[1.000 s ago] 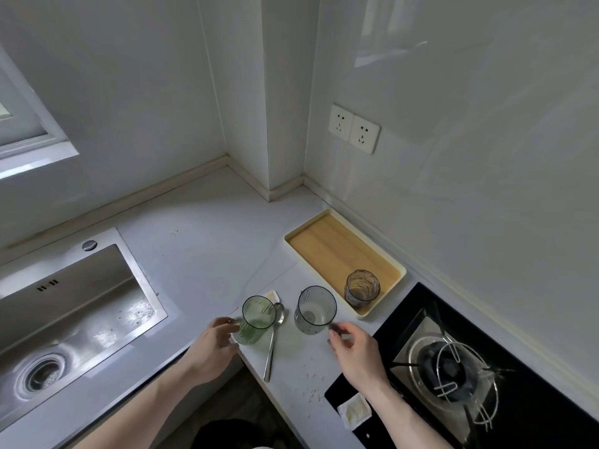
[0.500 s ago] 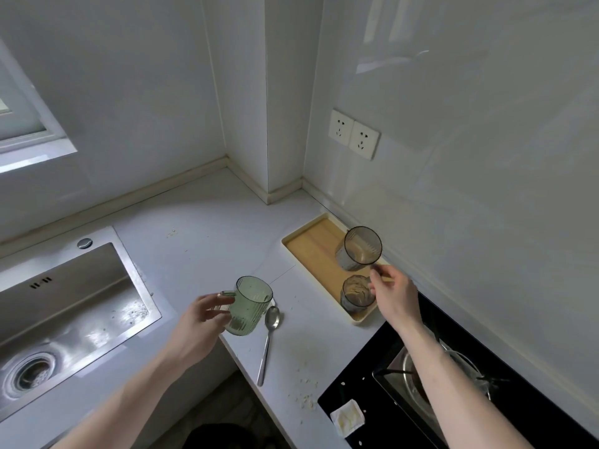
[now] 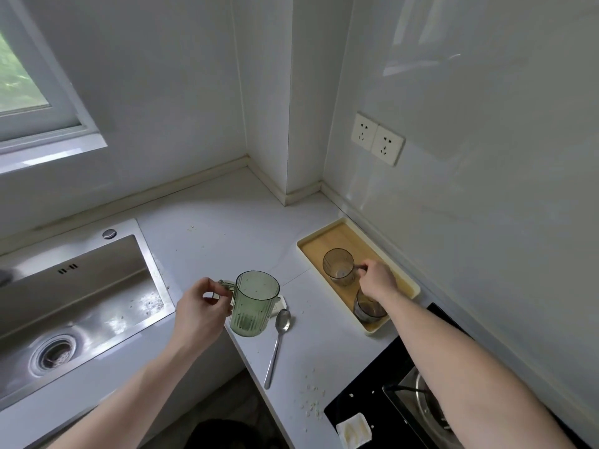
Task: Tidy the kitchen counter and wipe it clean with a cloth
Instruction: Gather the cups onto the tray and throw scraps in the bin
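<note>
Head camera, wide-angle, looking forward and down

The single view looks steeply down from above into a counter (image 3: 227, 228) corner, with the sink (image 3: 81, 286) at left, the stove (image 3: 421, 403) at lower right, and both forearms reaching in from the bottom edge, close below.

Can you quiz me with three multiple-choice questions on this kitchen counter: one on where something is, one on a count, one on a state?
1. Where does the spoon lie?
A. in the sink
B. on the counter beside the green mug
C. on the tray

2. How many cups stand on the wooden tray?
A. two
B. none
C. four

3. What is the left hand doing?
A. resting flat
B. wiping with a cloth
C. holding the green mug by its handle

Answers: 1 B, the spoon lies on the white top right of the mug. 2 A, two smoky cups on the tray. 3 C, its fingers pinch the handle.
</note>
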A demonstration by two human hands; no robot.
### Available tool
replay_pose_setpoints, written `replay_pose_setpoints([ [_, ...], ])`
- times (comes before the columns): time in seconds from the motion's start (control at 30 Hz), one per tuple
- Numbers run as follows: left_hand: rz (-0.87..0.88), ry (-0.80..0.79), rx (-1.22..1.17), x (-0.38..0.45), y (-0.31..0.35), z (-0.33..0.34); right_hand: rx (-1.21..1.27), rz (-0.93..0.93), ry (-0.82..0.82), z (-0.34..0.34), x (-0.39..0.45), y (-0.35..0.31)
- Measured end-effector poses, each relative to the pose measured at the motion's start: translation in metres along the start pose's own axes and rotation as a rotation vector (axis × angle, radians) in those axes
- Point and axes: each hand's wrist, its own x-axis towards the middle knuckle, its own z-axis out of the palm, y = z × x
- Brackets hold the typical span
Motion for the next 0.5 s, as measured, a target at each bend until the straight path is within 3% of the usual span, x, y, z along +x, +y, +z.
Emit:
replay_pose_setpoints([
  [0.5, -0.053, 0.035, -0.080, -0.002, -0.009, -0.006, -0.111, 0.107, -0.117, 0.000, 0.016, 0.021],
])
